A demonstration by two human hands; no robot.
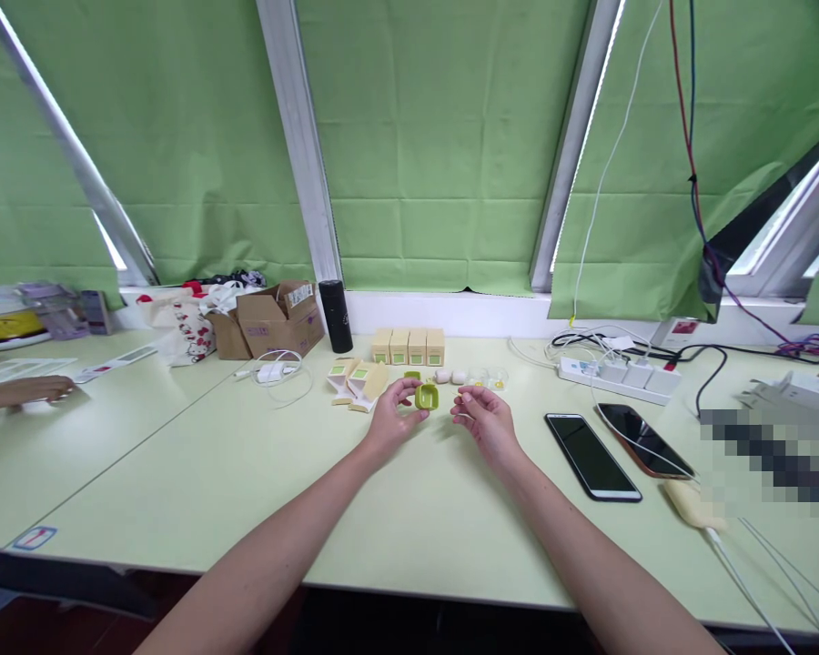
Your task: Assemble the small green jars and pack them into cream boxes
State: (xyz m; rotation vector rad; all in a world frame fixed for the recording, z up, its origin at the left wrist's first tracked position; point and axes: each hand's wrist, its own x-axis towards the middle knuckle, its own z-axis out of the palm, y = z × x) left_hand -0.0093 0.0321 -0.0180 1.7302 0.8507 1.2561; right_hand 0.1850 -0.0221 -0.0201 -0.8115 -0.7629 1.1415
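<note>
My left hand (394, 414) grips a small green square cup (427, 397) by its side, its opening facing me. Just to the right, my right hand (483, 417) has thumb and fingers pinched together; whatever is between them is too small to make out. Behind the hands lie a second green piece (413, 374), two small whitish pieces (450, 376) and several clear pieces with yellow spots (490, 378). Opened card boxes (358, 380) lie left of my left hand. Farther back, several small tan boxes (408, 347) stand in a row.
Two phones (592, 457) lie at right, near a cream charger (693, 506) and a power strip (618, 378) with cables. At the back left stand a black bottle (336, 317) and a cardboard box (281, 318). Another person's hand (31, 391) rests at far left.
</note>
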